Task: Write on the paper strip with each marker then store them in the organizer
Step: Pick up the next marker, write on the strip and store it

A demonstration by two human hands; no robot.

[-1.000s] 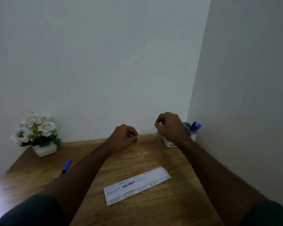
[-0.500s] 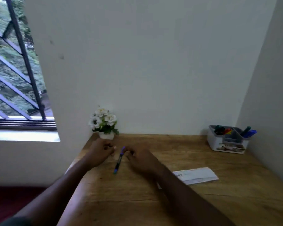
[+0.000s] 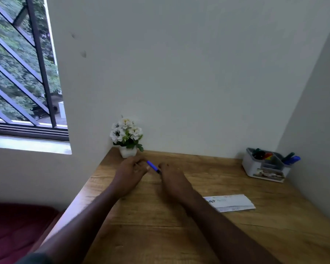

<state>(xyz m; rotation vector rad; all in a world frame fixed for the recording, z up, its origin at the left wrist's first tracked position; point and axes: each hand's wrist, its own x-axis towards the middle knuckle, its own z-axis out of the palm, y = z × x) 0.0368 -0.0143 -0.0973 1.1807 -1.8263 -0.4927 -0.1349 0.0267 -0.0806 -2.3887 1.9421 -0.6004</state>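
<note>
Blue marker (image 3: 152, 166) spans both hands near the flower pot (image 3: 128, 151): left hand (image 3: 131, 173) pinches one end, right hand (image 3: 172, 180) grips the other; a sharp uncapping tug could fling it off the desk (image 3: 179, 225)

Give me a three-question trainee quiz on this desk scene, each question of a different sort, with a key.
1. True or false: the blue marker lies inside the organizer.
2. Multiple choice: the flower pot stands at the desk's (A) back left corner, (B) front edge, (C) right side beside the organizer.
3. Fill in: the paper strip lies on the desk to the ___ of the right hand.

Key
1. False: it is between the left hand and the right hand, both at its ends.
2. A
3. right
</note>
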